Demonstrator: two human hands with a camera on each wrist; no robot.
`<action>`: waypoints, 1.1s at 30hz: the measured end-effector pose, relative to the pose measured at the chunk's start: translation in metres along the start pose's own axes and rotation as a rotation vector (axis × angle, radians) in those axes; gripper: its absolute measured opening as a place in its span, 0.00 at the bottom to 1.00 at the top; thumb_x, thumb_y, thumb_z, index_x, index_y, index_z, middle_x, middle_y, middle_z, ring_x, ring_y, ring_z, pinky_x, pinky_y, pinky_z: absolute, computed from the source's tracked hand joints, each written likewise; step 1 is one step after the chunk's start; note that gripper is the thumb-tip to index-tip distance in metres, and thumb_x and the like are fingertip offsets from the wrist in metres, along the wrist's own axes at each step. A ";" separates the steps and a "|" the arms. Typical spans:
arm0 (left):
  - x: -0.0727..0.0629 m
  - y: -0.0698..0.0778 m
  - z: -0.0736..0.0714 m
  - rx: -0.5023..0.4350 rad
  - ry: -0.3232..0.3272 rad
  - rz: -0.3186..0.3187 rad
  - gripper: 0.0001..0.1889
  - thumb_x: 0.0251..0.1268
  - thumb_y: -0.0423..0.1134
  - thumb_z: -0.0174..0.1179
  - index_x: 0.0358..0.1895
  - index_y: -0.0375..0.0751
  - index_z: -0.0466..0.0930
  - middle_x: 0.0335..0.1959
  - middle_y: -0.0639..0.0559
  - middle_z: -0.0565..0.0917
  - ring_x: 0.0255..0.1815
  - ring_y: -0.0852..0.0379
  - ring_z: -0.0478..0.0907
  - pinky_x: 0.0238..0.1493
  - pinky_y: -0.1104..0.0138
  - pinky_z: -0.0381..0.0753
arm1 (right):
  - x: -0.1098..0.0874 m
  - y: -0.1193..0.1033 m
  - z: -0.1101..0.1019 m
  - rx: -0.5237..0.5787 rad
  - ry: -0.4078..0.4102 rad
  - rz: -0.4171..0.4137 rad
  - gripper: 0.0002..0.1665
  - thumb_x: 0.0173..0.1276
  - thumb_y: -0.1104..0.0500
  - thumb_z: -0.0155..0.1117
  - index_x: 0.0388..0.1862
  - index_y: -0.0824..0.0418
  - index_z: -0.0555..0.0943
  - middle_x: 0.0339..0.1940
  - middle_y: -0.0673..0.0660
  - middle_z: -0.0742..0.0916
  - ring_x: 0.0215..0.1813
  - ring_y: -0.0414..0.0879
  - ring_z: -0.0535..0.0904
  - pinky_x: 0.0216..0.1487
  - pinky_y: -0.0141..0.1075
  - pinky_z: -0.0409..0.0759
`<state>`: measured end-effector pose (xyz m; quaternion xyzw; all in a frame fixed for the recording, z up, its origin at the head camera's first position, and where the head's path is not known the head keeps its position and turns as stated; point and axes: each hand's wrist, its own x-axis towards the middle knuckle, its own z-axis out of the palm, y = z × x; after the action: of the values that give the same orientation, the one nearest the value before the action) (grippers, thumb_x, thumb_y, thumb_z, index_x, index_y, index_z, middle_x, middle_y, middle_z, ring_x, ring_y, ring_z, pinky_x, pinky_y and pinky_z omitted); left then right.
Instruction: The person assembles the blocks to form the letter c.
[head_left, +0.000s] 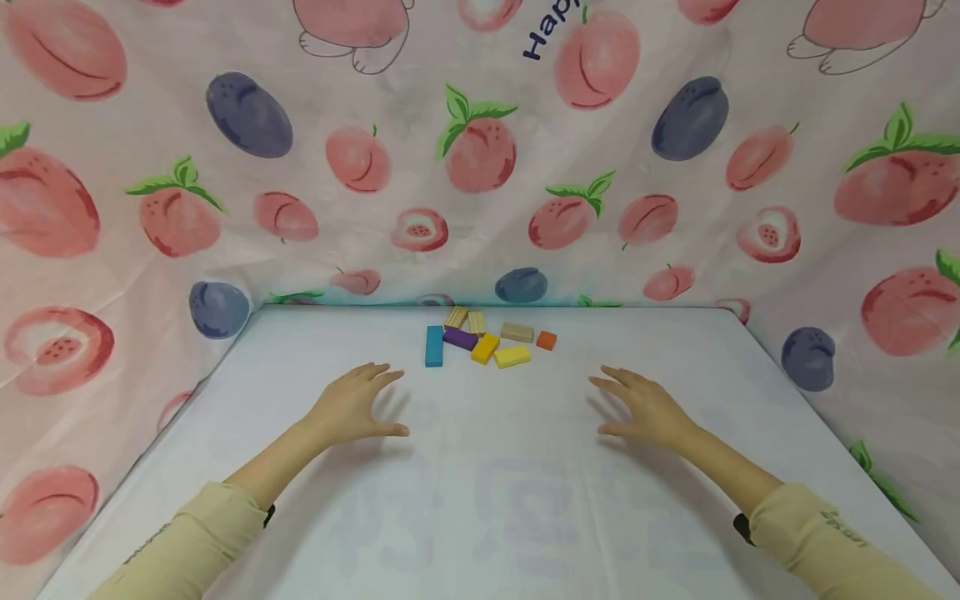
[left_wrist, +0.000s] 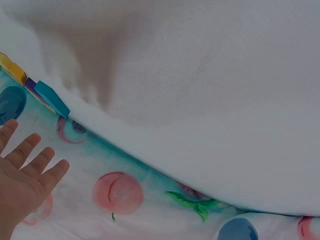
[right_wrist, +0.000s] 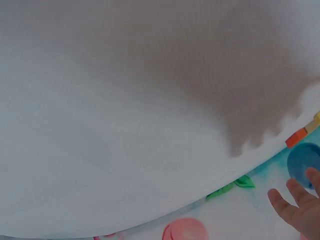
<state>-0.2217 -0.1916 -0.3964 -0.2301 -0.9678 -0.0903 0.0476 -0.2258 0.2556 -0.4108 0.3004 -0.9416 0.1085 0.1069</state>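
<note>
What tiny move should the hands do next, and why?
I'd probably reach the left hand forward to the blue block: that hand is open and holds nothing, and of all the blocks, the blue one lies closest to its fingertips.

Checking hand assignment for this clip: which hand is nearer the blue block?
Left. The left hand is left of the blue block and a little short of it; the right hand is farther off, to its right.

We stretch our left forearm [head_left: 273, 460] and right forearm [head_left: 731, 469] forward, angled inward. Our left hand [head_left: 351, 407] and right hand [head_left: 648, 407] hover well apart, fingers [left_wrist: 41, 159] spread and fairly straight, thumbs [head_left: 390, 429] pointing toward each other.
</note>
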 end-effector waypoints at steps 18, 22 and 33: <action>0.020 0.004 0.004 -0.070 0.078 -0.019 0.22 0.58 0.46 0.65 0.54 0.38 0.79 0.51 0.42 0.83 0.53 0.41 0.80 0.50 0.49 0.79 | 0.030 -0.016 0.011 0.135 0.058 0.044 0.22 0.59 0.62 0.67 0.52 0.67 0.79 0.50 0.64 0.84 0.54 0.60 0.79 0.56 0.54 0.76; 0.030 0.004 0.001 -0.070 0.051 -0.042 0.24 0.58 0.45 0.64 0.56 0.38 0.78 0.53 0.41 0.82 0.54 0.41 0.79 0.52 0.49 0.78 | 0.043 -0.024 0.012 0.136 0.054 0.043 0.21 0.59 0.63 0.68 0.52 0.67 0.79 0.49 0.64 0.85 0.53 0.60 0.80 0.55 0.53 0.77; 0.066 0.006 0.000 -0.105 0.024 -0.129 0.25 0.61 0.46 0.62 0.59 0.36 0.75 0.57 0.38 0.79 0.58 0.40 0.76 0.56 0.47 0.76 | 0.077 -0.045 0.017 0.137 -0.007 0.027 0.21 0.60 0.61 0.67 0.53 0.67 0.79 0.50 0.62 0.85 0.54 0.57 0.80 0.56 0.50 0.77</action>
<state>-0.2772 -0.1575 -0.3865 -0.1685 -0.9739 -0.1465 0.0412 -0.2624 0.1732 -0.4004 0.2946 -0.9363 0.1733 0.0814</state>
